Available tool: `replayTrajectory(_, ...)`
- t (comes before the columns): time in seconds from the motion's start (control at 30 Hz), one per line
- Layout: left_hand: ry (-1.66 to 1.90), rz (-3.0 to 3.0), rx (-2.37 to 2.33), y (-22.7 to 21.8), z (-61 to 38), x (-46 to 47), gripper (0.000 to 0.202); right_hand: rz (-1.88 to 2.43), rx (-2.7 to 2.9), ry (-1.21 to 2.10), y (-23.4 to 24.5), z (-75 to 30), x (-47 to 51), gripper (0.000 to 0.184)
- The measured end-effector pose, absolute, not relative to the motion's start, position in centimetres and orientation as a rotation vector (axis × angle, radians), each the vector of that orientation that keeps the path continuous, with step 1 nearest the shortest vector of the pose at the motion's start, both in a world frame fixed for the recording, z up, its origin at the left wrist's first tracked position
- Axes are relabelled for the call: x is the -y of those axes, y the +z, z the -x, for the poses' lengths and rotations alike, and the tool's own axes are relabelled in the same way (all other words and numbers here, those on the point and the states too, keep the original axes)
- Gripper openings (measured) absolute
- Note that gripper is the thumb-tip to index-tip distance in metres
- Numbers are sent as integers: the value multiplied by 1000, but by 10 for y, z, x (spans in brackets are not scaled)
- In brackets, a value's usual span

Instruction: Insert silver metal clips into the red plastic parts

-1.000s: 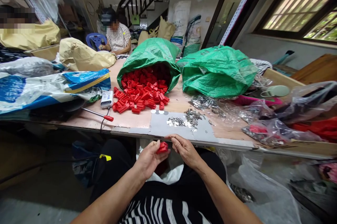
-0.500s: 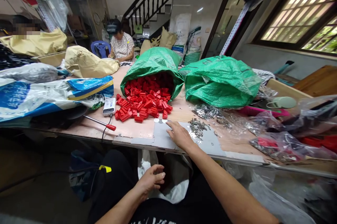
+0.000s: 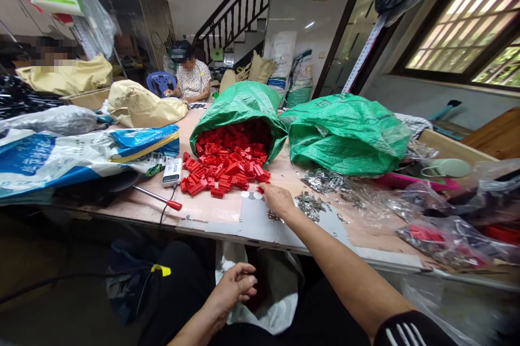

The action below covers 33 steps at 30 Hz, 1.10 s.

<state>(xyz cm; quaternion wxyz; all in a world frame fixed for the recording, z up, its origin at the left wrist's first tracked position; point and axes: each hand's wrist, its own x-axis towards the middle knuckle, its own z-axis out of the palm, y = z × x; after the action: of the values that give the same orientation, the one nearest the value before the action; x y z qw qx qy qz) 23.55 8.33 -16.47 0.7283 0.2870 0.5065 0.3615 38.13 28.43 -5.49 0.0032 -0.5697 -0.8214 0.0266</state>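
Observation:
My right hand reaches over the table edge to the near rim of a pile of small red plastic pieces. Its fingertips pinch one red piece. The pile spills from an open green sack lying on its side. Small shiny metal bits lie scattered just right of that hand on a grey sheet. My left hand hangs low over my lap, above a white plastic bag. Its fingers are loosely curled and hold nothing.
A second green sack lies at the right. A red-handled tool and a small white device lie left of the pile. Blue-white bags and clear bags crowd both sides. Another person sits at the far end.
A second ago both hands held a red piece at my lap. The left hand let it go and stayed low. The right hand went to the metal bits, then to the red pile.

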Motion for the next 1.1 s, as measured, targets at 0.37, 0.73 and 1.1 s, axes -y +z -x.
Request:
replayTrajectory(0.37,957,-787,-1104,-139,-242,-86,55,1681,2389,335,-35,-381,-259,23)
replayTrajectory(0.73,1229,-1025,-1081,-101,-234,-95,43,1200,2038,1280,-39,-379,-134,21)
replayTrajectory(1.1,1077,-512,-830,-78,-248,-83,50,2042,1867,323,-68,-502,-160,17)
